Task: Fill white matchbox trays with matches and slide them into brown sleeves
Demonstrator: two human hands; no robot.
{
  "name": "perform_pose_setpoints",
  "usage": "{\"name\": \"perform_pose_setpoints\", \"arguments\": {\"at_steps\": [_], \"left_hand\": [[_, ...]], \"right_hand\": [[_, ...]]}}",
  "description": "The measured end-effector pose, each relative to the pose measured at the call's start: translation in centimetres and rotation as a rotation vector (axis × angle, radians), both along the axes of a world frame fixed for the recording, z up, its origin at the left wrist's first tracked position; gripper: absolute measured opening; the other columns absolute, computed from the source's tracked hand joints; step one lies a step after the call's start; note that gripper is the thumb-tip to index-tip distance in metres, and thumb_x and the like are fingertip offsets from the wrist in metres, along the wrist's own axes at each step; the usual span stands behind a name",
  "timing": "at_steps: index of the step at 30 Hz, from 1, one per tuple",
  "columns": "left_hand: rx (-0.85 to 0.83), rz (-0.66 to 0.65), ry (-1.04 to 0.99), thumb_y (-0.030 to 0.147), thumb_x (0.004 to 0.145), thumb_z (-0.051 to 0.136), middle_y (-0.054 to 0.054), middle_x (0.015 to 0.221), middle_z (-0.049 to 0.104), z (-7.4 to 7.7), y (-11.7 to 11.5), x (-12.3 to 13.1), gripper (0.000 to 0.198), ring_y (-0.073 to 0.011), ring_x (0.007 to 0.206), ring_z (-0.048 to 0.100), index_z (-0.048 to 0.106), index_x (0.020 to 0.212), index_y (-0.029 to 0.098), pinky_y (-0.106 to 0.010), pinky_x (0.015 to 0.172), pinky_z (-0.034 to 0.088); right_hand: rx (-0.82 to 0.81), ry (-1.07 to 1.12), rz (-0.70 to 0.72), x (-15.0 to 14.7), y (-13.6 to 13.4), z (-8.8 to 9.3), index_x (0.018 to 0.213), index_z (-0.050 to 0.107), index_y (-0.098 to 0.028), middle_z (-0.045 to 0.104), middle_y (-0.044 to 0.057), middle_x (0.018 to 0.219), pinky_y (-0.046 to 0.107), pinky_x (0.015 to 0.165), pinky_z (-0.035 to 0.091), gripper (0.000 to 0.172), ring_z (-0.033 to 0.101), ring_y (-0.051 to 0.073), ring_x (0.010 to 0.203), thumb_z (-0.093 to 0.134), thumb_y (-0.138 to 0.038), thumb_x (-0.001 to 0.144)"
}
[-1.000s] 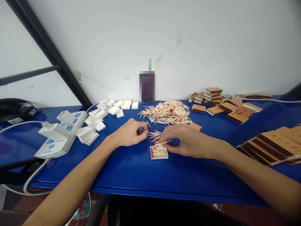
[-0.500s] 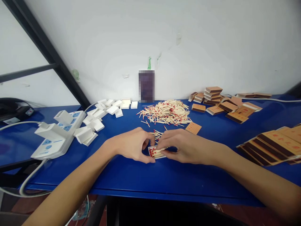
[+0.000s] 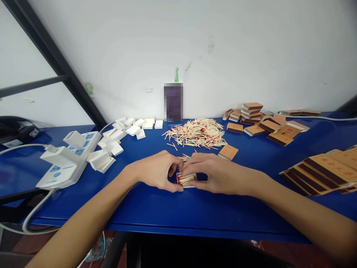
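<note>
A small white matchbox tray filled with red-tipped matches lies on the blue table between my hands. My left hand curls round its left end, thumb and fingers pinching it. My right hand grips its right end, fingers pressing on the matches. A few loose matches lie just behind the tray. Farther back spreads a big pile of matches. One orange matchbox sleeve lies beside my right hand.
Several empty white trays lie at the back left beside a white power strip with plugs and cables. Orange matchbox sleeves are stacked at the back right and in rows at the right edge. A blurred dark card leans against the wall.
My left hand moved right from the loose matches and closed on the tray's left end. My right hand lowered its matches into the tray and now grips it.
</note>
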State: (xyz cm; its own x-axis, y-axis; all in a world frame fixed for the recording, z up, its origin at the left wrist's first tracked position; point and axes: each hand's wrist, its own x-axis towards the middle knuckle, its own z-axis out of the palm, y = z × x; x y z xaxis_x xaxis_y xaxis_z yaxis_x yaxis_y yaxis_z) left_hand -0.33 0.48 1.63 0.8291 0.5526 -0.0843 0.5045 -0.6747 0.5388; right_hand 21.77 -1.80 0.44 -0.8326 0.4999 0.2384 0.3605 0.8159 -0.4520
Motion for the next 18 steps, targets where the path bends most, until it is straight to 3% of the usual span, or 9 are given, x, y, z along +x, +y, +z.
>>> {"name": "perform_pose_setpoints", "arguments": {"at_steps": [4, 8, 14, 18], "left_hand": [[-0.005, 0.009, 0.015, 0.043, 0.069, 0.078, 0.004, 0.066, 0.059, 0.02, 0.02, 0.08, 0.035, -0.0095, 0.055, 0.053, 0.065, 0.089, 0.017, -0.022, 0.056, 0.039], [-0.012, 0.018, 0.020, 0.043, 0.069, 0.078, 0.004, 0.065, 0.059, 0.02, 0.05, 0.12, 0.034, -0.0088, 0.054, 0.052, 0.065, 0.086, 0.016, -0.022, 0.053, 0.037], [-0.022, 0.018, 0.004, 0.046, 0.069, 0.078, 0.003, 0.065, 0.059, 0.01, 0.12, 0.09, 0.037, -0.0097, 0.055, 0.053, 0.067, 0.088, 0.016, -0.022, 0.054, 0.038], [-0.033, 0.026, -0.011, 0.050, 0.071, 0.077, 0.003, 0.064, 0.058, 0.16, 0.09, 0.04, 0.040, -0.0095, 0.054, 0.052, 0.066, 0.091, 0.016, -0.022, 0.054, 0.039]], "right_hand": [[-0.001, -0.013, -0.074, 0.56, 0.17, 0.43, 0.095, 0.070, -0.022, 0.069, 0.003, 0.094, 0.030, 0.077, 0.047, 0.011, 0.062, 0.017, 0.087, 0.065, -0.027, 0.087], [-0.002, -0.050, -0.111, 0.56, 0.36, 0.33, 0.082, 0.068, -0.020, 0.065, 0.002, 0.083, 0.028, 0.068, 0.044, 0.007, 0.059, 0.015, 0.076, 0.064, -0.022, 0.086], [-0.059, -0.030, -0.091, 0.22, 0.37, 0.10, 0.077, 0.068, -0.020, 0.065, 0.000, 0.075, 0.027, 0.067, 0.042, 0.008, 0.058, 0.013, 0.070, 0.065, -0.019, 0.084], [-0.038, -0.006, -0.095, 0.70, 0.52, 0.21, 0.083, 0.068, -0.021, 0.065, 0.000, 0.079, 0.027, 0.068, 0.042, 0.004, 0.058, 0.013, 0.072, 0.065, -0.023, 0.084]]}}
